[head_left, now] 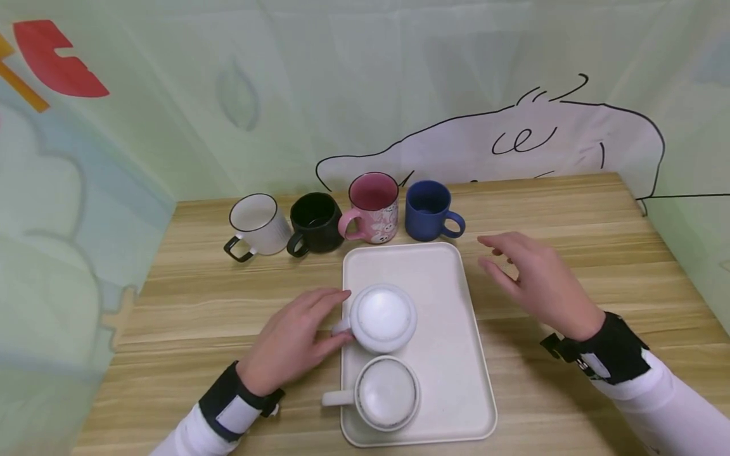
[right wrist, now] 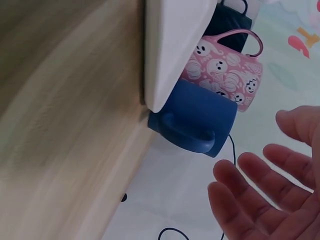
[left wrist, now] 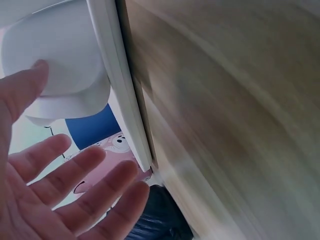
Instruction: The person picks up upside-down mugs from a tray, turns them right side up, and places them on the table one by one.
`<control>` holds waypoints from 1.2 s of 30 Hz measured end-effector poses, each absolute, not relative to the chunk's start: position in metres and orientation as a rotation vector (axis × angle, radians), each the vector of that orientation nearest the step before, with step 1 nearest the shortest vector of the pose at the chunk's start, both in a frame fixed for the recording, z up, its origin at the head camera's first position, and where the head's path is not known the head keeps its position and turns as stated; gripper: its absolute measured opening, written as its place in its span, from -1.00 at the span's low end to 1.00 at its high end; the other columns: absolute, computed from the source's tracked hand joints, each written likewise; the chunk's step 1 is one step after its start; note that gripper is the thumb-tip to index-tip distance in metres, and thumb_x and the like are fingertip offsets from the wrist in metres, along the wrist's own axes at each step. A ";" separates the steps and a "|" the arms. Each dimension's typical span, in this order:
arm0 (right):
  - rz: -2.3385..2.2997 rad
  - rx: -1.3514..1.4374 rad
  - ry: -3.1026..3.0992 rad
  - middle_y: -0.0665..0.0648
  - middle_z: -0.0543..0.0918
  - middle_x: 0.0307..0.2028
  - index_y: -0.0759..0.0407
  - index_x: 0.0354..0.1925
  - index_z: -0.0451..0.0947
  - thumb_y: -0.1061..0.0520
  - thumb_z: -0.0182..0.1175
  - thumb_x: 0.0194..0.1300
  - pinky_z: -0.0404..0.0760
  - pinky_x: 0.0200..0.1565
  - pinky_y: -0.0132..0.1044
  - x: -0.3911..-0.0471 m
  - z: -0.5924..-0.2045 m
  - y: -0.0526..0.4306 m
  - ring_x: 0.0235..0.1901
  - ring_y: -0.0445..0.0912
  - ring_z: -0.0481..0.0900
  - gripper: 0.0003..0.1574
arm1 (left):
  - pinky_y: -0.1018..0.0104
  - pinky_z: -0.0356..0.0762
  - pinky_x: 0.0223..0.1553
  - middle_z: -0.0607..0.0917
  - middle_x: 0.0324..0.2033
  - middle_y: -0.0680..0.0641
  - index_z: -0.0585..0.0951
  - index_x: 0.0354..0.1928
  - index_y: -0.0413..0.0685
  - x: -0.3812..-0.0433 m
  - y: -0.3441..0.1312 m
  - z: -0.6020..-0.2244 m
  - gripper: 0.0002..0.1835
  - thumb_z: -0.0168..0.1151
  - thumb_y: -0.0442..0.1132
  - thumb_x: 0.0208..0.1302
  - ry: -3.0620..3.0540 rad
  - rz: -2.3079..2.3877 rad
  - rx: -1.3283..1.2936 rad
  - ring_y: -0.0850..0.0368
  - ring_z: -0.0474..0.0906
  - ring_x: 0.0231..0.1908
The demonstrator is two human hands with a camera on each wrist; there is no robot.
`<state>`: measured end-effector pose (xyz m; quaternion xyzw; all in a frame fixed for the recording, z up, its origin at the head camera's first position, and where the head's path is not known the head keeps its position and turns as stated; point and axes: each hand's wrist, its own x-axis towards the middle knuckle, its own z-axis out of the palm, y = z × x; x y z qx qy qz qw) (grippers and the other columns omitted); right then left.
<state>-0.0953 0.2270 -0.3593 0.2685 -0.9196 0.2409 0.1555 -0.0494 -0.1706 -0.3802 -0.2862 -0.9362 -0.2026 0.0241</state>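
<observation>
On a pale tray (head_left: pixel 439 354) stand two white mugs upside down, a farther mug (head_left: pixel 383 316) and a nearer mug (head_left: pixel 388 394), their handles pointing left. My left hand (head_left: pixel 293 339) is at the handle side of the farther mug, fingers spread and loosely bent, thumb overlapping the mug's side in the left wrist view. Right of the tray, my right hand (head_left: pixel 538 278) hovers with relaxed fingers and holds nothing. The blue mug (head_left: pixel 429 212) stands upright beyond its fingertips, handle to the right.
Along the back stand a white mug with a black handle (head_left: pixel 263 225), a dark green mug (head_left: pixel 316 225) and a pink patterned mug (head_left: pixel 376 212), all upright. A printed cloth (head_left: pixel 274 95) hangs behind the wooden table (head_left: pixel 228 310).
</observation>
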 end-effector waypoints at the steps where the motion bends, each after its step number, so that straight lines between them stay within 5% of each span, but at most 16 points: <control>1: 0.668 0.785 -2.630 0.13 0.66 0.01 0.22 0.17 0.58 0.06 0.34 0.29 0.66 -0.12 -0.09 -0.094 -0.360 0.228 -0.09 -0.01 0.64 -0.48 | 0.16 0.49 0.15 0.58 0.16 0.06 0.54 0.28 0.07 -0.049 -0.170 -0.380 -0.33 0.34 0.23 0.20 -2.892 -0.643 -0.888 0.18 0.49 0.17; 13: 0.480 0.993 -2.581 0.24 0.52 0.23 0.24 0.22 0.54 -0.06 0.33 0.27 0.45 0.17 0.09 -0.077 -0.373 0.245 0.20 0.14 0.47 -0.36 | 0.40 0.55 -0.04 0.66 -0.14 0.24 0.69 -0.05 0.12 -0.047 -0.168 -0.375 -0.70 0.43 -0.01 0.20 -2.836 -0.808 -0.926 0.39 0.54 -0.09; 23: 0.370 1.041 -2.664 0.23 0.30 0.43 0.12 0.40 0.40 -0.13 0.32 0.24 0.09 0.39 0.14 -0.066 -0.385 0.256 0.40 0.24 0.21 -0.16 | 0.46 0.51 -0.38 0.64 -0.28 0.25 0.71 -0.08 0.11 -0.045 -0.166 -0.375 -0.75 0.43 -0.07 0.21 -2.893 -0.924 -0.890 0.28 0.51 -0.38; 36: 0.298 1.012 -2.766 0.17 0.20 0.49 0.03 0.42 0.38 -0.37 0.19 0.29 -0.06 0.40 0.23 -0.060 -0.397 0.264 0.48 0.17 0.03 -0.11 | 0.47 0.52 -0.42 0.61 -0.34 0.26 0.69 -0.06 0.11 -0.046 -0.162 -0.376 -0.77 0.40 -0.11 0.25 -2.938 -1.028 -0.882 0.33 0.46 -0.42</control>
